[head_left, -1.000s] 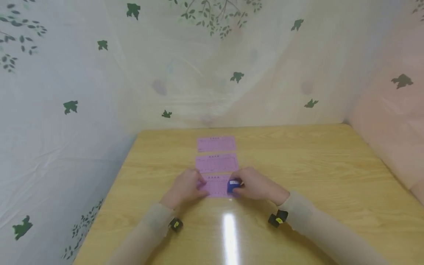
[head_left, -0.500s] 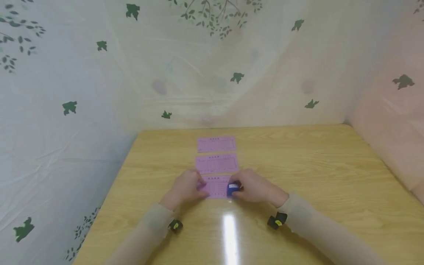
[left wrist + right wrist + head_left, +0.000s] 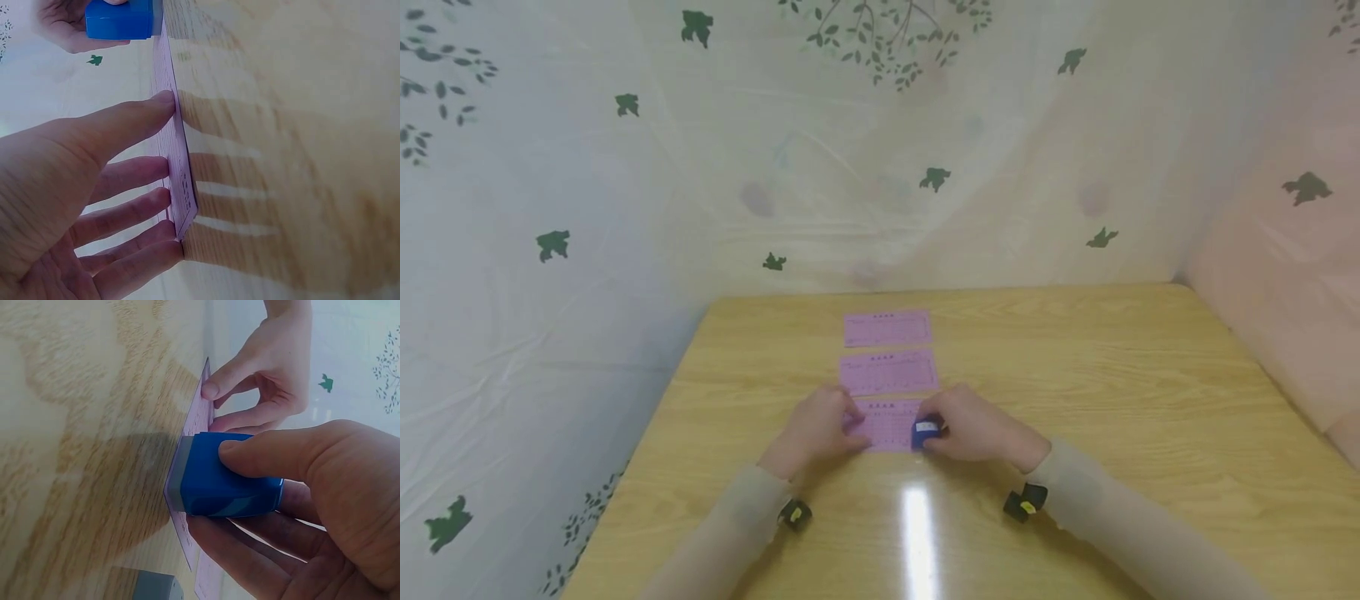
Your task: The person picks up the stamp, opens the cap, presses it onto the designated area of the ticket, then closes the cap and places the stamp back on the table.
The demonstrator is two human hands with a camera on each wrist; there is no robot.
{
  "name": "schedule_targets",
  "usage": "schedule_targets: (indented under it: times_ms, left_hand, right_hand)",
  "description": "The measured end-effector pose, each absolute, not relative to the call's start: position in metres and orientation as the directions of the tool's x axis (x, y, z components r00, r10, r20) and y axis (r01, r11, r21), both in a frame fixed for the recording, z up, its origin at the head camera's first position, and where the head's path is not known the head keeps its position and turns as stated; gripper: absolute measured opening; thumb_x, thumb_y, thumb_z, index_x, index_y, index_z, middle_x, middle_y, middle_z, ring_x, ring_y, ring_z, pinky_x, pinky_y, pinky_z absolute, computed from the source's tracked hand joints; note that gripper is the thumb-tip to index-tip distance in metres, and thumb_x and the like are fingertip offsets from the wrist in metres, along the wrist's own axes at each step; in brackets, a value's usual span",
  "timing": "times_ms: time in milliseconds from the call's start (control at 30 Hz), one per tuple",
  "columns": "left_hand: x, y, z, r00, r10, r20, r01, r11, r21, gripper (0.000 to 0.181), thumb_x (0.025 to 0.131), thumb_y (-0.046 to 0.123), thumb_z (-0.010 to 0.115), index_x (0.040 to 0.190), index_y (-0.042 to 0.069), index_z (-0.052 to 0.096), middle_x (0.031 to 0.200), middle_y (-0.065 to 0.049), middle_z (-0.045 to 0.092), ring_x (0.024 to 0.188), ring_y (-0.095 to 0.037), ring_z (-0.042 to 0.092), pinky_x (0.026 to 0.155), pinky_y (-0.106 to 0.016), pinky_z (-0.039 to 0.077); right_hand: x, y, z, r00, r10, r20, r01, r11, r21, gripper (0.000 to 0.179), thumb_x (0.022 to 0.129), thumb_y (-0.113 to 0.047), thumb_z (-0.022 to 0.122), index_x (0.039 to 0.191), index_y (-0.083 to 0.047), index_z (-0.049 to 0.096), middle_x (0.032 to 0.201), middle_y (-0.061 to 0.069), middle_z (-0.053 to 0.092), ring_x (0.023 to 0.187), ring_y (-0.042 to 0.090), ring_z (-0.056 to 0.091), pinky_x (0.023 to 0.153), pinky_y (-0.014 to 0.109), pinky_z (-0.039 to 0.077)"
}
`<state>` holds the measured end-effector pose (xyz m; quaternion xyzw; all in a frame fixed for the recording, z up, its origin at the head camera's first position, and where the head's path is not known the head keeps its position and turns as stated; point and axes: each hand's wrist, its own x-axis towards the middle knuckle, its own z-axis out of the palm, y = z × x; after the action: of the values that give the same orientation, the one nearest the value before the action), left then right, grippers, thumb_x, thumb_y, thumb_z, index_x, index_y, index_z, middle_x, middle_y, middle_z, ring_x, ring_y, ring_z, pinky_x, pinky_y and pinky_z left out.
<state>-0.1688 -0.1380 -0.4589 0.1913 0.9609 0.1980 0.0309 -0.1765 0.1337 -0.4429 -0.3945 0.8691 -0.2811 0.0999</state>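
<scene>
Blue stamp (image 3: 228,478) gripped in right hand (image 3: 973,429), thumb across its top and fingers curled beneath, grey base pressed flat against the right end of the nearest slip (image 3: 889,425). Left hand (image 3: 816,429) spread with straight fingers, fingertips (image 3: 164,100) pinning the left end of that same slip to the bench (image 3: 1112,400); nothing enclosed in it. Stamp thus just right of the left hand, touching the slip, with the bench directly beneath.

Two more pink slips beyond the stamp: a middle slip (image 3: 889,372) just past the nearest one, a far slip (image 3: 887,329) past that, all three in one column and slightly apart. Dark cap-like piece (image 3: 156,587) on the bench near the stamp, only partly in view. Patterned curtain (image 3: 625,167) behind and beside the bench.

Handling, as judged: stamp a rigid plastic block, light, smooth-sided, likely to slip under a loose grip; best taken across its two broad faces, well above the grey base, pressed straight down rather than rocked. Slip thin, limp and very light, prone to slide or lift with the stamp; best held flat by fingertips near an edge, clear of the printed area under the stamp. Not fragile, though easily creased.
</scene>
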Motion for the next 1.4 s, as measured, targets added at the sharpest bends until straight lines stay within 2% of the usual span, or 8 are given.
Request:
schedule_targets:
  times_ms: [767,1200,1400]
  left_hand:
    - [-0.1653,-0.1386,-0.4569,-0.931,0.364,0.003,0.336,0.855,0.396,0.041,0.080,0.034,0.092,0.109,0.006,0.081,0.105,-0.007,0.074,0.090,-0.018,0.062,0.084,-0.036,0.058]
    - [-0.1653,-0.1393,-0.4562,-0.924,0.381,0.016,0.357,0.849,0.389,0.041,0.078,0.033,0.094,0.107,0.006,0.082,0.101,-0.007,0.074,0.087,-0.017,0.061,0.080,-0.035,0.058]
    - [-0.1656,-0.1393,-0.4570,-0.925,0.379,0.027,0.359,0.850,0.386,0.040,0.077,0.032,0.095,0.105,0.006,0.082,0.101,-0.007,0.074,0.087,-0.018,0.061,0.080,-0.035,0.058]
  right_hand:
    - [-0.1728,0.1306,-0.4467,-0.691,-0.721,0.047,-0.616,0.555,-0.559,0.029,0.090,-0.006,0.079,0.119,-0.008,0.078,0.113,0.005,0.081,0.089,0.006,0.073,0.079,0.017,0.059]
    - [-0.1685,0.1287,-0.4446,-0.717,-0.697,0.018,-0.591,0.594,-0.546,0.030,0.092,-0.008,0.080,0.121,-0.008,0.077,0.115,0.006,0.081,0.088,0.006,0.072,0.079,0.016,0.058]
    - [-0.1682,0.1287,-0.4437,-0.725,-0.689,0.009,-0.585,0.608,-0.536,0.025,0.091,-0.009,0.081,0.116,-0.008,0.078,0.109,0.005,0.081,0.081,0.002,0.068,0.075,0.016,0.058]
